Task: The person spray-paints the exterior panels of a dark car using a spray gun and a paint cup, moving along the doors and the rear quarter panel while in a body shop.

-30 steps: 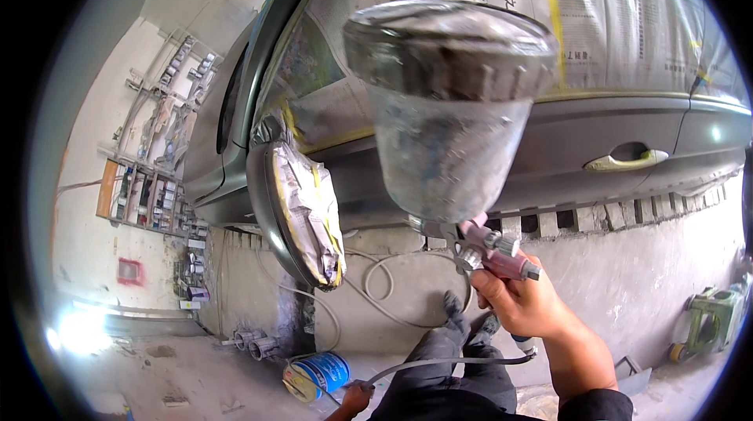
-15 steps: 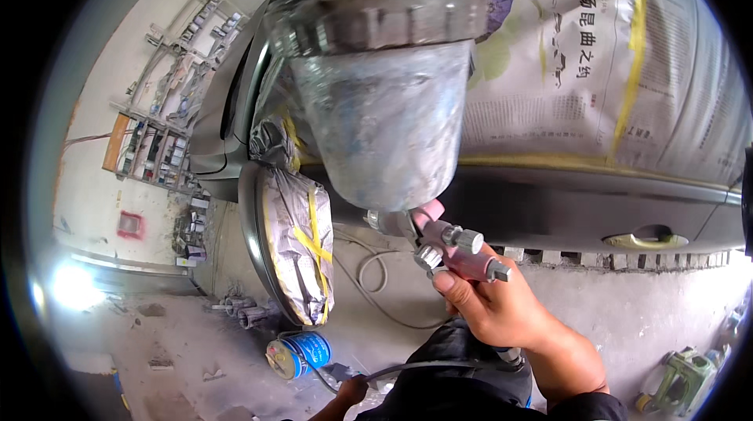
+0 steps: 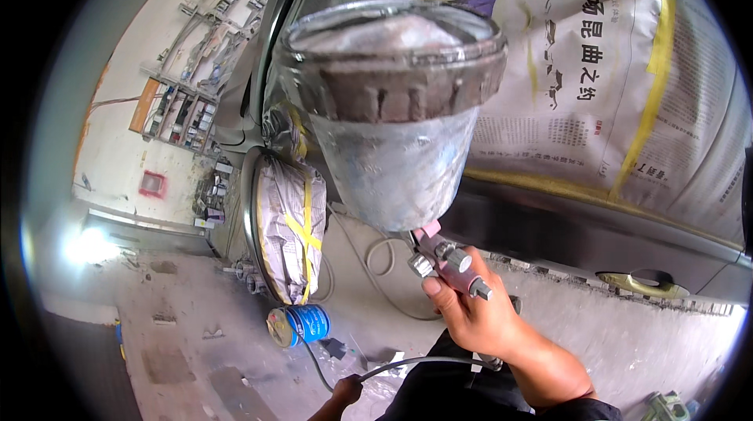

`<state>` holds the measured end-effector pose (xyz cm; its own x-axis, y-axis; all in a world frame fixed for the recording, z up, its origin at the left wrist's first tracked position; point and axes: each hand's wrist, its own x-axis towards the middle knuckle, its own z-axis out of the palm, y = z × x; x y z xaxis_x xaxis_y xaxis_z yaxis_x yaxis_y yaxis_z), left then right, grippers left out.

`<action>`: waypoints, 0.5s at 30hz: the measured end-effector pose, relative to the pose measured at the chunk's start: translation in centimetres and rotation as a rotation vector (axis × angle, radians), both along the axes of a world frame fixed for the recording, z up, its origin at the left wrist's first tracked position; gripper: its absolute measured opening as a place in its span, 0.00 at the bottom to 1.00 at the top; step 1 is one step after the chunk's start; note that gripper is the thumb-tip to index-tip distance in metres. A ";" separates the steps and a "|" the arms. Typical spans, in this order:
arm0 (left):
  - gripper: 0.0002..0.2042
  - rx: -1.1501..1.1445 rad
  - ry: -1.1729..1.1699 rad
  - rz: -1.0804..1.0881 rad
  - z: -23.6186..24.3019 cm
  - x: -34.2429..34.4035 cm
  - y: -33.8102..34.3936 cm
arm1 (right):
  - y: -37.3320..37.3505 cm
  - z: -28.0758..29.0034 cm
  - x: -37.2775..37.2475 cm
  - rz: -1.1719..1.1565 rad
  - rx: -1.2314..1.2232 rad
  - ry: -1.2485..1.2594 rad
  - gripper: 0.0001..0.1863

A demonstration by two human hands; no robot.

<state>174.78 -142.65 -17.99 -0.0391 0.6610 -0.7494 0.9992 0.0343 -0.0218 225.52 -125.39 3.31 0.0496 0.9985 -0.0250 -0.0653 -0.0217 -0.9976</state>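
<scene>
My right hand [image 3: 482, 323] is wrapped round the handle of a paint spray gun [image 3: 455, 258], thumb along its near side. On top of the gun stands a large translucent cup [image 3: 396, 162], smeared grey, with a dark ring and a clear lid. A grey air hose [image 3: 427, 359] runs from below the gun's handle to my left hand [image 3: 347, 388], which is closed round it low in the view. Beyond the cup is a dark grey car door [image 3: 533, 225], its upper part masked with newspaper [image 3: 549, 135] and yellow tape. The gun's nozzle is hidden behind the cup.
A wrapped side mirror [image 3: 290, 225] juts out left of the cup. Below it a blue can [image 3: 308, 323] lies by the hose on the stained concrete floor [image 3: 204, 342]. Loaded shelves [image 3: 184, 115] line the left wall. A green object [image 3: 667, 407] stands at lower right.
The view has tilted and shifted. The spray gun and its cup sit lower in the picture, and more of the cup's lid shows. Both hands keep their hold.
</scene>
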 end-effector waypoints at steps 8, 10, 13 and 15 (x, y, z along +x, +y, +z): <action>0.12 0.025 -0.025 -0.056 1.3 0.7 -1.2 | 0.1 -2.4 -0.9 -0.035 0.010 0.108 0.16; 0.12 0.040 -0.001 -0.025 1.2 -0.1 -1.2 | 0.3 -2.6 -1.4 -0.114 0.082 0.095 0.16; 0.13 0.061 -0.002 0.028 1.1 -1.2 -0.8 | -0.6 -2.1 -2.1 -0.199 0.067 0.154 0.11; 0.13 0.068 0.010 0.061 0.6 -2.1 -0.4 | -1.7 -2.8 -2.7 -0.215 0.081 0.184 0.09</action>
